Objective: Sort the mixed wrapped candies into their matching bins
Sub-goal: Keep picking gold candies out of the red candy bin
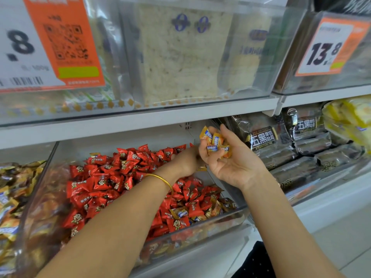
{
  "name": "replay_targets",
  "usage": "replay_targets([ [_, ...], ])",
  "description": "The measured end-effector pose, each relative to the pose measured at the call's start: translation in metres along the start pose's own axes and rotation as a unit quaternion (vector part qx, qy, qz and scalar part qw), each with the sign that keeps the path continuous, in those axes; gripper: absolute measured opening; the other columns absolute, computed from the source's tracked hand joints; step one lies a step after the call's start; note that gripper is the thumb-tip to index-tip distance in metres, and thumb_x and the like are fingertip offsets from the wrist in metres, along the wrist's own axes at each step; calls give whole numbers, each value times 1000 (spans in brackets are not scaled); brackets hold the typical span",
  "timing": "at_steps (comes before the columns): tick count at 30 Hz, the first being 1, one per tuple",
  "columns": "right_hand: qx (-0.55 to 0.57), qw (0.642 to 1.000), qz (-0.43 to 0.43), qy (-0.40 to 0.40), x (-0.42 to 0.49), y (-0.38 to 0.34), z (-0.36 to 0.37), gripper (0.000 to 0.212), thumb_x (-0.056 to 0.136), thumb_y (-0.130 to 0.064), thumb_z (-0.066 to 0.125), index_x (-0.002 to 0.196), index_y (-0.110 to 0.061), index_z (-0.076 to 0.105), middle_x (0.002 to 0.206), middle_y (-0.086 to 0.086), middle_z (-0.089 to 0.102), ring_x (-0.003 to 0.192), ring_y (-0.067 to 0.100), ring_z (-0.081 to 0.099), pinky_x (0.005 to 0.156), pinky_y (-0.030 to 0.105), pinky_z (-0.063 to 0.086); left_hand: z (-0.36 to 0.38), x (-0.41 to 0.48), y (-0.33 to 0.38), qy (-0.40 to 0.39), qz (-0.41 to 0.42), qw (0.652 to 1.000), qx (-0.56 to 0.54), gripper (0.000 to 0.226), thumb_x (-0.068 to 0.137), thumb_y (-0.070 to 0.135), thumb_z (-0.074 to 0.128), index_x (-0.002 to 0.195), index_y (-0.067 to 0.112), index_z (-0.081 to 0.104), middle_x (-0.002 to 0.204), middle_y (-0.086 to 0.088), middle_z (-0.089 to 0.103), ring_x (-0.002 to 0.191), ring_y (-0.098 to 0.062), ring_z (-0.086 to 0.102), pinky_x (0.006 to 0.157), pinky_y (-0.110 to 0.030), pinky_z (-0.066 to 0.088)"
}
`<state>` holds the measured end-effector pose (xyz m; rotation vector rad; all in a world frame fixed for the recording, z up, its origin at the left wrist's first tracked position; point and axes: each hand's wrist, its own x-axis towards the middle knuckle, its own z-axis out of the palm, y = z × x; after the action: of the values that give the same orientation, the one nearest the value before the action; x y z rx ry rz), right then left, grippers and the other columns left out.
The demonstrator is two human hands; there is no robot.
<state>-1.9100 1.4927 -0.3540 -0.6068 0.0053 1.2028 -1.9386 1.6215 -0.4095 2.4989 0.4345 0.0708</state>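
Right hand [230, 160] cupped orange candies [216, 144], fingers [203, 151] curled. Left hand [185, 162] reached far corner of red bin [200, 231] (fingers hidden, grip unclear). Wiser: pluck strays singly.

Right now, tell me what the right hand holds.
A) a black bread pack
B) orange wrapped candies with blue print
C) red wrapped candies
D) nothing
B: the right hand, palm up, cups several orange candies with blue print in its curled fingers; the red candies lie in the bin.
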Motion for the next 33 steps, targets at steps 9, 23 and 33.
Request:
replay_targets([
  [9,-49,999,-8,22,-7,9,3,10,70,-21,69,69,-11,68,80,8,64,62,15,63,32,12,40,-50,-64,-3,27,-114,906,-406,8,98,27,46,95,20,49,77,-3,55,55,-10,43,50,-21,41],
  [23,-327,933,60,-139,-24,164,110,6,83,-5,63,88,-8,63,84,15,63,61,20,65,38,16,47,-146,-294,-49,84,-199,856,-470,17,99,17,43,108,8,54,74,-10,58,45,-10,50,35,-15,38],
  [33,-453,883,74,-97,5,210,173,48,96,-24,51,140,-15,36,154,11,19,136,42,26,81,60,49,-157,-310,-99,316,-292,886,-175,51,98,12,41,146,15,26,148,-13,33,128,-27,40,99,-33,33],
])
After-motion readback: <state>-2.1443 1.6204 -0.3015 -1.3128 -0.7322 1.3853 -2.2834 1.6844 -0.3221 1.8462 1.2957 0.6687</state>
